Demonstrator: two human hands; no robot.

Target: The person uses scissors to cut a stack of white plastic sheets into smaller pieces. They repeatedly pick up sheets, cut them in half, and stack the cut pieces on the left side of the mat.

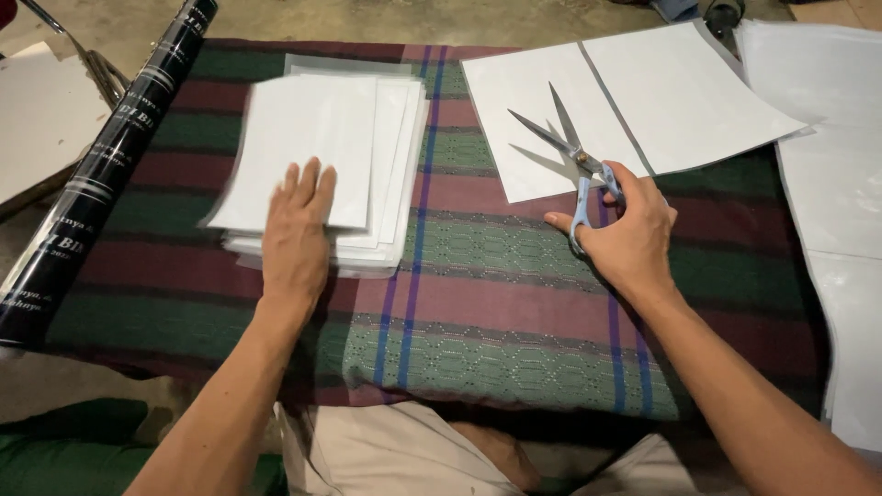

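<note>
left hand lies flat, fingers together, pressing the top sheet of the paper stack beneath it. right hand grips the scissors, blades parted over the cut sheet just beyond it. advisable: hold the stack square and keep blades clear of fingers.

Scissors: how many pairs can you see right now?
1. The scissors are in the right hand, blades open over the white sheet on the striped cloth. Others could be hidden under the paper stack.
</note>
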